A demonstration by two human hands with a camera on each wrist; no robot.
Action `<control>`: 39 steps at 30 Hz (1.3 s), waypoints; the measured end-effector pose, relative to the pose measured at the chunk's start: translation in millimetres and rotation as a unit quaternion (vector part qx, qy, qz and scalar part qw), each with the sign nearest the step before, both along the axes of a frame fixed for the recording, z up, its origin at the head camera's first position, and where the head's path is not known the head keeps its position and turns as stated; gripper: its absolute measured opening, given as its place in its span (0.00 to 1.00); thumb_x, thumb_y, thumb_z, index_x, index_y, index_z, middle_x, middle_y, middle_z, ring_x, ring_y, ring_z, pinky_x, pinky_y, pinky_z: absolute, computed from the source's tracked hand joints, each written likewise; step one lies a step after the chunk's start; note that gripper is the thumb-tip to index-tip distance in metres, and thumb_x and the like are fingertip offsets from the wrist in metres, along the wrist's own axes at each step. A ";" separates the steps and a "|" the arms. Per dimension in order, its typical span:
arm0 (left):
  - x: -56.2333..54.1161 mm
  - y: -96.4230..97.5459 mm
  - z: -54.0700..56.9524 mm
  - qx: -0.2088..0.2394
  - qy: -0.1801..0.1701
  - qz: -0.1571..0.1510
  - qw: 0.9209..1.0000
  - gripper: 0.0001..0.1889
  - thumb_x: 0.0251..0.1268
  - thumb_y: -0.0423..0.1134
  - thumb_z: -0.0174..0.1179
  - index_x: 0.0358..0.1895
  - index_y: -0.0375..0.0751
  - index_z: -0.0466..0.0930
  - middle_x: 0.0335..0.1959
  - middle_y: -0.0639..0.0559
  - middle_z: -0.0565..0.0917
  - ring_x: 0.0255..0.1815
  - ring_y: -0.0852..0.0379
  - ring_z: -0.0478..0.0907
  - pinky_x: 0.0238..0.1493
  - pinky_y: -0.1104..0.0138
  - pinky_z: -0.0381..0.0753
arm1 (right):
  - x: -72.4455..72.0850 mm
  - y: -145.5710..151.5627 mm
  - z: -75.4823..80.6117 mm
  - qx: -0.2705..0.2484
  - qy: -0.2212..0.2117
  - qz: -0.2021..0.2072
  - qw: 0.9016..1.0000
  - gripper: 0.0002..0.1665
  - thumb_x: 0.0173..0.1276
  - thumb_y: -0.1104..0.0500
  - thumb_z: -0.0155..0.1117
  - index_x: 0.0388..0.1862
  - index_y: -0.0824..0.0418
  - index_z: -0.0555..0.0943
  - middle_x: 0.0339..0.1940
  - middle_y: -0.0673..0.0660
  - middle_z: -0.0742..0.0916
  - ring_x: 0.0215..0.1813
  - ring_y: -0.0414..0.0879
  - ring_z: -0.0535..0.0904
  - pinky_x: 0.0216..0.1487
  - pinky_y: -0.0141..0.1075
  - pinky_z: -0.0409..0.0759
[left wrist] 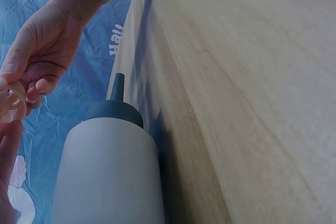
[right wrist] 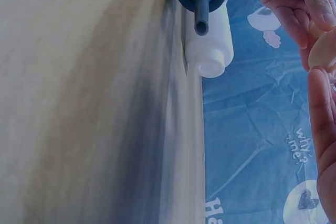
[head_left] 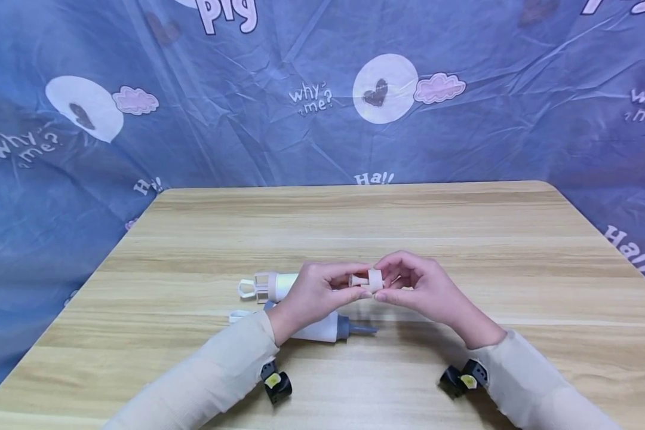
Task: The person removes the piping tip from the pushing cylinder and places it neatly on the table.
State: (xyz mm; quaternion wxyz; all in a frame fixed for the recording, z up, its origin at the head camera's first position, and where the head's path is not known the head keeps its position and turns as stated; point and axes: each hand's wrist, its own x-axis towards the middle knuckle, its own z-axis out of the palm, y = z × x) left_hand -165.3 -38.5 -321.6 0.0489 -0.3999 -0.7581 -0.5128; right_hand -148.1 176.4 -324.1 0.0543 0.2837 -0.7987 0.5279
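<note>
My left hand (head_left: 314, 295) and right hand (head_left: 424, 286) meet above the table, both pinching a small cream cap-like piece (head_left: 375, 280) with a narrow, flared stem on its left side. Thumbs and fingertips grip it from both sides, hiding part of it; its exact kind cannot be told. Under my left forearm and hand lie two bottles on their sides. The nearer is a white squeeze bottle (head_left: 322, 327) with a grey collar and pointed grey nozzle (head_left: 361, 329). Behind it is a white bottle (head_left: 285, 285) with a pinkish, cage-like end and a loop.
The wood-grain table (head_left: 462, 215) reaches far back to a blue printed cloth (head_left: 247, 131). A small black camera sits on each wrist, the left camera (head_left: 277, 385) and the right camera (head_left: 454, 381), close above the tabletop.
</note>
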 end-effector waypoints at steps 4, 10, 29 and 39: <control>-0.3 2.1 1.5 0.006 -0.007 0.003 1.000 0.17 0.53 0.35 0.66 0.49 0.37 0.82 0.37 0.48 0.86 0.20 0.70 0.70 0.20 0.76 0.71 | 0.6 4.3 1.8 -0.001 0.003 -0.007 1.000 0.19 0.52 0.71 0.69 0.43 0.64 0.77 0.31 0.49 0.82 0.31 0.38 0.79 0.30 0.32 0.79; -0.9 4.2 3.4 0.018 -0.025 0.013 0.999 0.16 0.52 0.33 0.67 0.46 0.35 0.83 0.32 0.45 0.87 0.21 0.72 0.73 0.21 0.75 0.74 | 2.1 13.6 7.2 -0.009 0.000 -0.032 0.999 0.19 0.51 0.72 0.69 0.43 0.66 0.77 0.29 0.46 0.81 0.30 0.38 0.78 0.28 0.30 0.77; -13.2 30.3 15.6 -0.040 -0.099 0.119 0.987 0.09 0.54 0.39 0.66 0.38 0.42 0.85 0.26 0.54 0.82 0.27 0.66 0.75 0.30 0.74 0.76 | 1.0 44.2 14.7 -0.009 0.054 -0.101 0.993 0.21 0.46 0.78 0.68 0.42 0.69 0.80 0.38 0.44 0.82 0.33 0.39 0.78 0.34 0.27 0.78; -18.7 53.0 9.5 -0.076 -0.154 0.143 0.975 0.09 0.53 0.37 0.67 0.37 0.39 0.85 0.24 0.56 0.81 0.25 0.65 0.71 0.28 0.76 0.72 | -7.3 67.0 6.0 0.087 0.038 -0.128 0.987 0.20 0.49 0.72 0.69 0.43 0.64 0.80 0.31 0.49 0.80 0.35 0.36 0.73 0.32 0.25 0.75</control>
